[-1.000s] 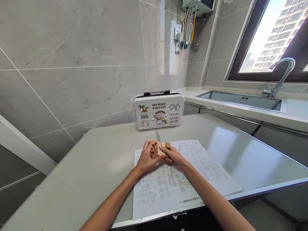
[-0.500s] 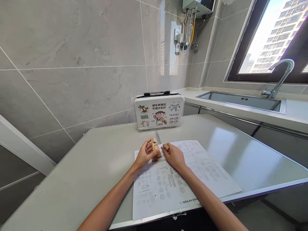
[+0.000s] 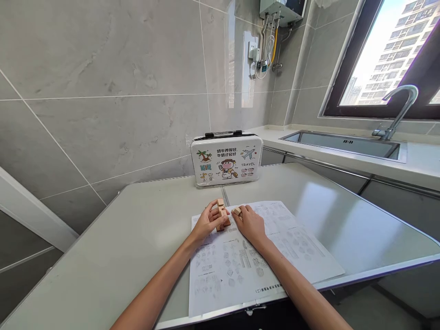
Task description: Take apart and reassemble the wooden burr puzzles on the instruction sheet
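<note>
My left hand (image 3: 207, 223) is closed around a small group of notched wooden puzzle pieces (image 3: 221, 211), light wood at the top and darker brown at the lower end. Just to the right, my right hand (image 3: 250, 223) grips another light wooden puzzle piece (image 3: 237, 211) between its fingers; most of that piece is covered by the hand. The two hands are close together but apart. Beneath them lies a printed instruction sheet (image 3: 227, 293) with rows of small line drawings.
A white cartoon-printed case (image 3: 227, 160) with a black handle stands upright on the folding table (image 3: 144, 238) against the tiled wall. To the right runs a counter with a sink (image 3: 343, 143) and a faucet (image 3: 398, 112). The table's front edge lies close below the sheet.
The wooden pieces in my left hand have tilted slightly, showing more of their top end. My right hand has shifted a little, its fingers turning the piece it holds.
</note>
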`<action>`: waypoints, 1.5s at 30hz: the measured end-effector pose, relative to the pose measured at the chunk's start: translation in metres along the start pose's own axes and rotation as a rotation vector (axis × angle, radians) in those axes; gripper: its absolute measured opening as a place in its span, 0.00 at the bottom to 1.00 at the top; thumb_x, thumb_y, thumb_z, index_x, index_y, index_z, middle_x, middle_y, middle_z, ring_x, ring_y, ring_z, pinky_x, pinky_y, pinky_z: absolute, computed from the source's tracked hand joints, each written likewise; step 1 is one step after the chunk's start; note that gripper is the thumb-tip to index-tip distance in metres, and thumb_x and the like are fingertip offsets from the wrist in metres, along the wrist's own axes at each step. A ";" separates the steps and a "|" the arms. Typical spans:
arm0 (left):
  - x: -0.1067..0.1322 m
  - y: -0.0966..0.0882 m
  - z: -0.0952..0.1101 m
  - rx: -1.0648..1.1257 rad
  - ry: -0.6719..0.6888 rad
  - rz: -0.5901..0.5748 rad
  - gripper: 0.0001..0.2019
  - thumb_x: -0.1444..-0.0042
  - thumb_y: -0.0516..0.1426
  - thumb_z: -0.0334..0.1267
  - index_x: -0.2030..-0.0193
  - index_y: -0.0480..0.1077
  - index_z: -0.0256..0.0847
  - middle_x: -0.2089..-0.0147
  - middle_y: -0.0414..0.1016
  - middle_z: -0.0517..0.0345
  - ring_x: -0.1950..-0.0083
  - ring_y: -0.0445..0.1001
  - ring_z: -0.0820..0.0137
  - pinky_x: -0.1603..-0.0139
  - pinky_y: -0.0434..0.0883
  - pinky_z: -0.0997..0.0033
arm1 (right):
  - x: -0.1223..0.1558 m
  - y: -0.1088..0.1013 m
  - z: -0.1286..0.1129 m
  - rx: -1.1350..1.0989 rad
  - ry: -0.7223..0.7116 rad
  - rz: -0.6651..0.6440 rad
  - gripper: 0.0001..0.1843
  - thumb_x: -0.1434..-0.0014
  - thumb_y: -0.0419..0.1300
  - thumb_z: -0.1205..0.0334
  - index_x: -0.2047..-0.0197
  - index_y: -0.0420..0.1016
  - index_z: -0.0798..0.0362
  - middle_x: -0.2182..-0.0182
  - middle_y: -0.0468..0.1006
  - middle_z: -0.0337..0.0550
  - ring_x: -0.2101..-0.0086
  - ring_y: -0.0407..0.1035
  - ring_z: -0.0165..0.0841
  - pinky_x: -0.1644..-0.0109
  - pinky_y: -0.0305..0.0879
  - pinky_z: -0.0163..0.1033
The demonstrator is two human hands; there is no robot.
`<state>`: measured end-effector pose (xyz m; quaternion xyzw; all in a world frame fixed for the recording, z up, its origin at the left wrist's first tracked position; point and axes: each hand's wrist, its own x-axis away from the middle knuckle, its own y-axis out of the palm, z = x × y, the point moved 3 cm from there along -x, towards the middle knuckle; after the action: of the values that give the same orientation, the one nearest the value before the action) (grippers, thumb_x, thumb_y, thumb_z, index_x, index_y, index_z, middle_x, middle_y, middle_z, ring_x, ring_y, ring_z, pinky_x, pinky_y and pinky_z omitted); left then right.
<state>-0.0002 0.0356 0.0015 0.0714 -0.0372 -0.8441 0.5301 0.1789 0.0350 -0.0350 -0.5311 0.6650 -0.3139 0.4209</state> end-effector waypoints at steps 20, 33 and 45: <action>-0.001 0.003 -0.003 -0.012 -0.009 -0.013 0.37 0.46 0.71 0.46 0.35 0.58 0.44 0.45 0.79 0.45 0.48 0.80 0.63 0.45 0.74 0.58 | -0.006 -0.013 -0.004 -1.027 -0.060 0.026 0.26 0.36 0.56 0.32 0.58 0.74 0.48 0.79 0.61 0.32 0.78 0.56 0.31 0.73 0.55 0.36; -0.001 0.006 -0.002 -0.151 0.023 0.015 0.35 0.50 0.73 0.45 0.36 0.69 0.44 0.51 0.80 0.52 0.52 0.79 0.65 0.48 0.75 0.62 | -0.004 -0.023 -0.017 -1.591 0.021 -0.392 0.23 0.40 0.63 0.38 0.65 0.66 0.49 0.72 0.60 0.34 0.77 0.48 0.26 0.76 0.44 0.33; -0.003 0.002 -0.006 -0.153 0.017 0.068 0.38 0.51 0.73 0.45 0.36 0.67 0.41 0.57 0.80 0.55 0.56 0.80 0.66 0.56 0.76 0.67 | -0.004 -0.011 -0.015 -1.538 -0.026 -0.451 0.27 0.42 0.64 0.34 0.58 0.69 0.49 0.75 0.65 0.32 0.80 0.49 0.23 0.77 0.41 0.32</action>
<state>0.0043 0.0375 -0.0039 0.0368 0.0294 -0.8253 0.5628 0.1706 0.0358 -0.0183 -0.7977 0.5667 0.1609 -0.1289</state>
